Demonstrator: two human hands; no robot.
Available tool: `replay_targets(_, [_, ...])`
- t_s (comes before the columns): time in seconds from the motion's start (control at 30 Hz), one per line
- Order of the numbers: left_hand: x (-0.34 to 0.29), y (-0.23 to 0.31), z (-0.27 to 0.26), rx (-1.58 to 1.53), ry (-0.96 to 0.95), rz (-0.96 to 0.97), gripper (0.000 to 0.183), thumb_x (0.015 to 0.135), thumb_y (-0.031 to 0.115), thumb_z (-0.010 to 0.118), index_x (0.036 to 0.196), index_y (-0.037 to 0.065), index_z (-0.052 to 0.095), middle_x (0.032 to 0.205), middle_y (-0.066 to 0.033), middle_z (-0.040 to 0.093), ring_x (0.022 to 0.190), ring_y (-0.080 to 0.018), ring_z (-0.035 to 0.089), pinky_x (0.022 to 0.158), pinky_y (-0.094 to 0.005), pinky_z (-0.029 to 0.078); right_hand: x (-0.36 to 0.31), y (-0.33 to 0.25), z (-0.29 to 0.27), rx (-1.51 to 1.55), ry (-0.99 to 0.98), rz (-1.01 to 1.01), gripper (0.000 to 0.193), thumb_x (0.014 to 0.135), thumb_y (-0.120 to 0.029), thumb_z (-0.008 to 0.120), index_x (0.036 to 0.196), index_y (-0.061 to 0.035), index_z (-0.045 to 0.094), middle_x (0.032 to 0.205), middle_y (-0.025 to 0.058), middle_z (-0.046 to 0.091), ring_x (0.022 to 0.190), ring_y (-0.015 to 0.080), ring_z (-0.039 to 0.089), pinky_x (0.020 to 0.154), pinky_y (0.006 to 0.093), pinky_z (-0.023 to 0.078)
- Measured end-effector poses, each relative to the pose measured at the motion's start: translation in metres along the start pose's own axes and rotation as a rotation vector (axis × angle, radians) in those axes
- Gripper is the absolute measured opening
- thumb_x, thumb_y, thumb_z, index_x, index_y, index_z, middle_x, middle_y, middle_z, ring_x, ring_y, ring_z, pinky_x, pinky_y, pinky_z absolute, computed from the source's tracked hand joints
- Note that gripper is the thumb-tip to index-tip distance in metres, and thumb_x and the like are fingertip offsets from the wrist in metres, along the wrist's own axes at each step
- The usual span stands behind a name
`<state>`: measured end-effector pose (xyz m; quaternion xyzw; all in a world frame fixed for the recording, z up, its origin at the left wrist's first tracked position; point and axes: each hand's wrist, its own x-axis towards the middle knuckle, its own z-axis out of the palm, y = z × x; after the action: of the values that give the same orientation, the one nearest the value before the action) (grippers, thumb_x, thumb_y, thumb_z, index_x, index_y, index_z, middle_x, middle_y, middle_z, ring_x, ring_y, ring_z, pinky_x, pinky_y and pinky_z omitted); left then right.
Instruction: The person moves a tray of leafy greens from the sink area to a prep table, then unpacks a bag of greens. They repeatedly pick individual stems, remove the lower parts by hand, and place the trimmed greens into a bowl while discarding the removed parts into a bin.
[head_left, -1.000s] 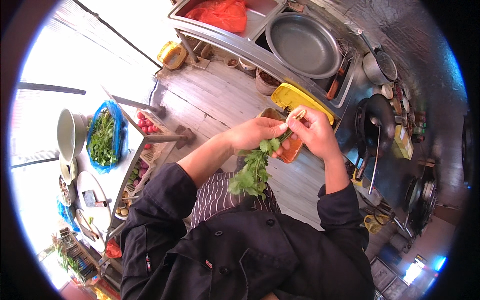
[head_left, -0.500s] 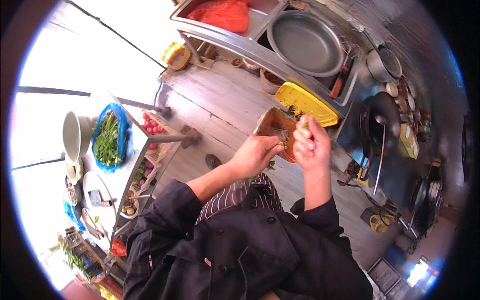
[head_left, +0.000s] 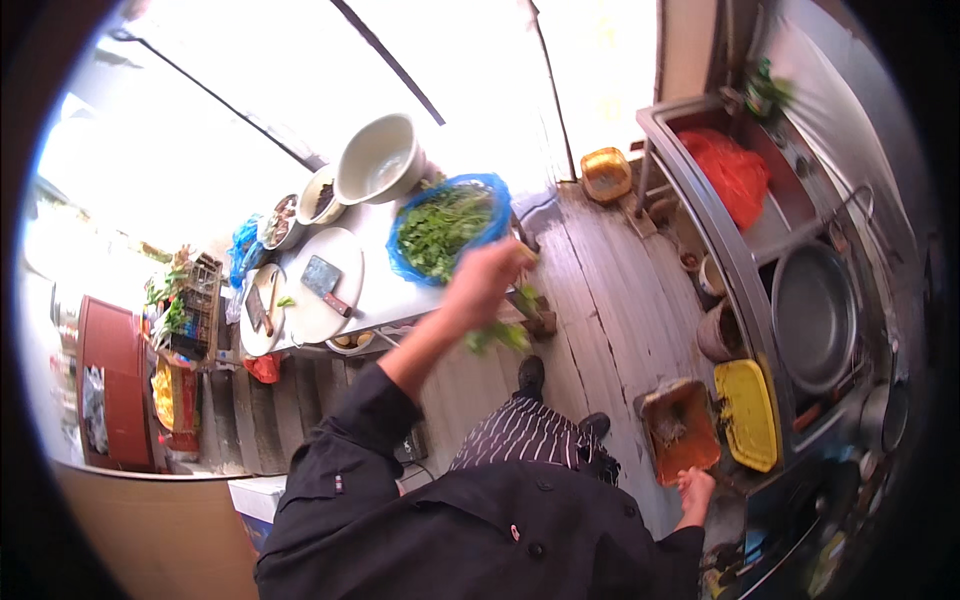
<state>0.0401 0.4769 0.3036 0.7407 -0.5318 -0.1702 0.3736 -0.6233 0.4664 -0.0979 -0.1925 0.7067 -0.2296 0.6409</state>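
Head view: left hand clutching leafy greens, right hand at bin.
Left to right: cleaver on white board, blue bag of herbs beside left hand; blurred greens hang under that hand; right hand, fingers curled, contents unclear, at bin's near edge; yellow lid right of bin.

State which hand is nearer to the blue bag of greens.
Left. The left hand, holding a leafy sprig, is by the lower right edge of the blue bag in the picture; the right hand is well away, beside the orange container.
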Motion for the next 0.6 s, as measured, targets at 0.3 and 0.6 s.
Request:
replay_targets(0.3, [0.152,-0.135,-0.268,0.768,0.244,0.038,0.023,0.109,0.024,0.062,0.117,0.005,0.072,0.112,-0.0195,0.077,0.104,-0.0389,0.076,0.091,-0.0499,0.059,-0.079,-0.069,0.175,-0.482,-0.104,-0.032,0.017,0.103,-0.011,0.063,0.108,0.0,0.074,0.085,0.0106,0.076,0.057,0.0137,0.065,0.046,0.0285,0.05])
replay_targets(0.6, [0.169,-0.265,-0.271,0.714,0.407,0.197,0.035,0.104,0.021,0.073,0.136,0.006,0.071,0.13,-0.0159,0.075,0.111,-0.0381,0.075,0.096,-0.0465,0.059,-0.163,-0.199,0.437,-0.525,-0.36,-0.472,0.027,0.106,-0.015,0.069,0.128,0.0008,0.072,0.098,0.0126,0.079,0.057,0.0114,0.064,0.047,0.0244,0.048])
